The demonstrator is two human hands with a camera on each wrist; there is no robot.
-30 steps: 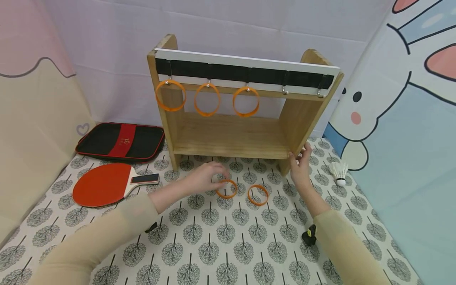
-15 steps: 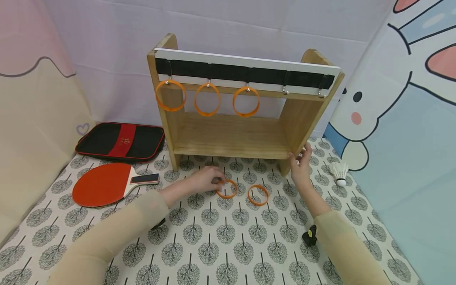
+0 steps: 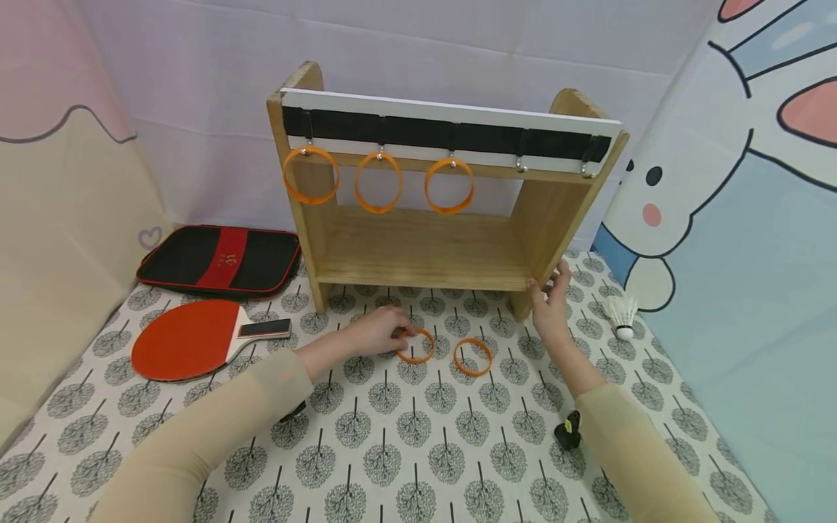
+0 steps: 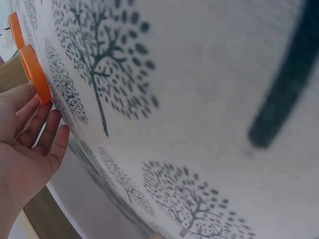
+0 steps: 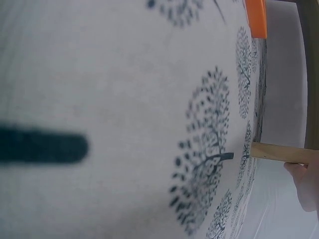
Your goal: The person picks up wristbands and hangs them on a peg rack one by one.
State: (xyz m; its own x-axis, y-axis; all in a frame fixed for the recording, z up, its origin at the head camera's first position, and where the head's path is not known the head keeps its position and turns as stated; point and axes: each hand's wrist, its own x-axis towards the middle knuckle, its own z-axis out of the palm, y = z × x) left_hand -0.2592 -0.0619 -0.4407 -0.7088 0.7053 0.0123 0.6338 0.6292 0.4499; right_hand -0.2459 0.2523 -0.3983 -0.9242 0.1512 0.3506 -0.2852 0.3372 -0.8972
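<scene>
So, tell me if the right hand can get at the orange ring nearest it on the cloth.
Probably yes: only patterned cloth shows between the right hand and that orange ring, though the hand would first have to let go of the wooden shelf.

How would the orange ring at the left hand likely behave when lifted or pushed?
The ring looks light, its band being thin. It probably holds its shape, as the hanging rings look rounded. It seems to lie flat on the cloth, so a push would likely slide rather than roll it.
</scene>
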